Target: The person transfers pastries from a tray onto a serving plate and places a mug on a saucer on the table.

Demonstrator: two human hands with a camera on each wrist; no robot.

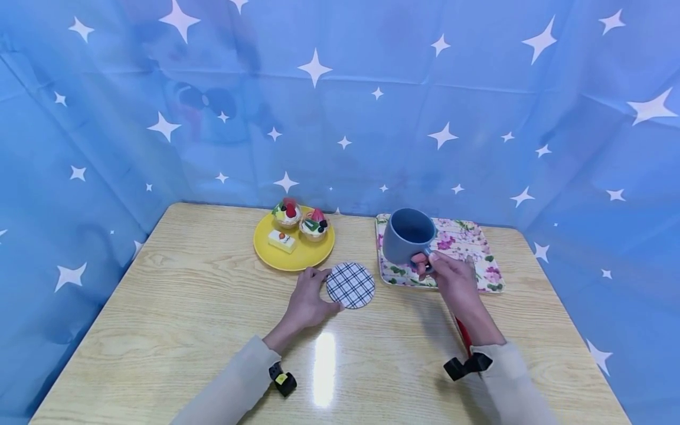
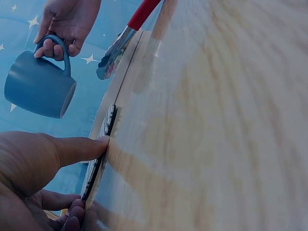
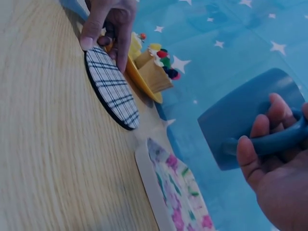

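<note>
My right hand [image 1: 451, 277] grips the handle of a blue-grey mug [image 1: 408, 236]. The mug is held above the floral tray [image 1: 390, 274], clear of it in both wrist views. A round plaid coaster [image 1: 350, 285] lies flat on the table, left of the tray. Thumb and fingers of my left hand [image 1: 310, 298] pinch that coaster by its left and near edges. In the left wrist view the coaster [image 2: 98, 156] is seen nearly edge-on, thumb against it. The right wrist view shows the mug's side [image 3: 240, 115] with fingers curled through its handle.
A yellow plate [image 1: 265, 251] at the back holds two fruit tarts and a small cake piece. Partly under my right forearm lies a red-handled utensil [image 2: 142, 17] with a metal shaft. A blue curtain [image 1: 340, 106] with white stars hangs behind the wooden table [image 1: 175, 307].
</note>
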